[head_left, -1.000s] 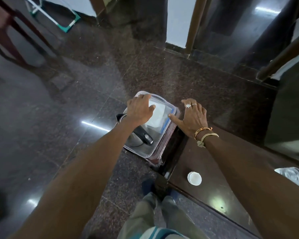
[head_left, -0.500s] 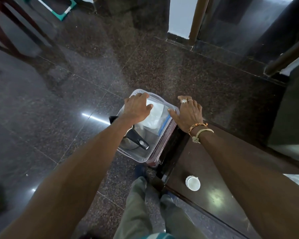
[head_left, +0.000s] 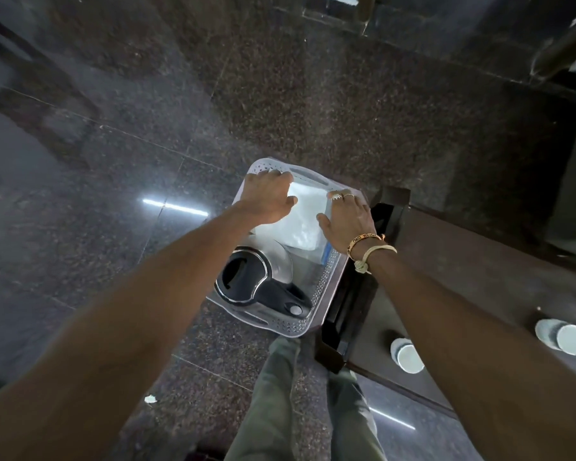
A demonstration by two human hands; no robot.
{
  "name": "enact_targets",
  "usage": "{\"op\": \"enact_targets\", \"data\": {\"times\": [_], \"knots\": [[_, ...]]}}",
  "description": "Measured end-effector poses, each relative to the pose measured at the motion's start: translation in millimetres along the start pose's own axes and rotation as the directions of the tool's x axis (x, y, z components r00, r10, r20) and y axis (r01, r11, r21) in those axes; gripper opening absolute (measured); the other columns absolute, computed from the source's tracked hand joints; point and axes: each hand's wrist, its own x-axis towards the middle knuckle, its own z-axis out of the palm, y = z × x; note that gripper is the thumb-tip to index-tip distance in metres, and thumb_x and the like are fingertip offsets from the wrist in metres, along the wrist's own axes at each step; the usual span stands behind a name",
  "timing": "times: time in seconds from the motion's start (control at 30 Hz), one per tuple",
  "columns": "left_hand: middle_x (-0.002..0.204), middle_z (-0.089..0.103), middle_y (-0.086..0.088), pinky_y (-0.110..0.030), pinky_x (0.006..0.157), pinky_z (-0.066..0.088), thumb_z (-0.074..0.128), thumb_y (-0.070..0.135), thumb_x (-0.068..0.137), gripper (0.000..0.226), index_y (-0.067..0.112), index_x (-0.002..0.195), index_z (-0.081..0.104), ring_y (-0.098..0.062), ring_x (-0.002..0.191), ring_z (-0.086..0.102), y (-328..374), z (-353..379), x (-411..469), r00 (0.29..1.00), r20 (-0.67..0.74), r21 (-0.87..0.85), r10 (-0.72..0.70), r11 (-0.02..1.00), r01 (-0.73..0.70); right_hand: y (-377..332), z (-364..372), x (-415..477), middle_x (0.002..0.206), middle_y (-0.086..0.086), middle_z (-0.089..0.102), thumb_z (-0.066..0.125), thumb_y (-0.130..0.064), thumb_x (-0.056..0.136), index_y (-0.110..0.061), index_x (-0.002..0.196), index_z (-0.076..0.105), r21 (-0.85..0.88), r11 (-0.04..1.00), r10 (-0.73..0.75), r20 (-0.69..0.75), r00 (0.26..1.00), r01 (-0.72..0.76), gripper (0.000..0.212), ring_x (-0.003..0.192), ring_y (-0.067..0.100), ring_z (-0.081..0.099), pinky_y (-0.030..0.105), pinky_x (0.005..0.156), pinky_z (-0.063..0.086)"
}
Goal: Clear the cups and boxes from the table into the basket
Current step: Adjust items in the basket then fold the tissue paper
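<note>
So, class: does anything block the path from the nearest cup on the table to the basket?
Nothing visible on the table does. The cup lies near the table edge; the basket already holds a kettle and a white box, with both hands on the box.

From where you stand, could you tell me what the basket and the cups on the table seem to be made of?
The basket looks like translucent plastic: pale walls with moulded perforations. The cups look like white paper or thin plastic, matte and thin-rimmed; I cannot tell which. The table looks like dark polished wood.
</note>
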Motion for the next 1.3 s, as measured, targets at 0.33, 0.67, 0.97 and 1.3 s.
{"op": "enact_targets", "data": {"times": [0.33,0.67,0.97,1.3], "knots": [[0.137,0.055,-0.012,-0.051,0.102,0.040,0.057,0.043,0.093,0.052,0.013,0.134,0.050,-0.037,0.124,0.053,-17.0,42.1,51.5,0.992,0.051,0.046,0.115,0.992,-0.117,0.5,27.5,43.5,0.140,0.014,0.052,0.053,-0.029,0.097,-0.008,0.140,0.048,-0.030,0.997,0.074,0.033,0.997,-0.073,0.048,0.131,0.032,0.047,0.040,0.110,0.035],[0.131,0.059,-0.016,-0.052,0.104,0.039,0.059,0.039,0.092,0.052,0.014,0.136,0.048,-0.038,0.123,0.053,-25.5,59.3,65.5,0.985,0.089,0.089,0.147,0.984,-0.154,-1.0,35.5,49.8,0.131,0.014,0.056,0.055,-0.012,0.092,-0.006,0.132,0.055,-0.066,0.995,0.081,0.040,0.996,-0.078,0.041,0.121,0.035,0.055,0.042,0.099,0.047],[0.141,0.041,-0.020,-0.057,0.102,0.040,0.059,0.041,0.093,0.051,0.014,0.136,0.050,-0.040,0.132,0.039,-24.7,56.8,58.9,0.979,0.202,0.072,0.019,0.997,-0.034,-6.7,33.8,46.0,0.133,0.019,0.049,0.055,-0.006,0.088,-0.007,0.135,0.050,-0.106,0.992,0.087,0.126,0.988,-0.074,0.047,0.119,0.042,0.053,0.047,0.099,0.047],[0.134,0.043,-0.019,-0.051,0.106,0.039,0.061,0.040,0.092,0.053,0.011,0.135,0.052,-0.040,0.129,0.043,-31.2,64.7,60.5,0.989,0.146,-0.030,0.036,0.999,-0.032,-0.5,34.5,49.5,0.134,0.017,0.052,0.050,0.009,0.085,0.001,0.130,0.056,0.051,0.994,0.091,0.053,0.994,-0.093,0.046,0.122,0.038,0.054,0.042,0.100,0.048]]}}
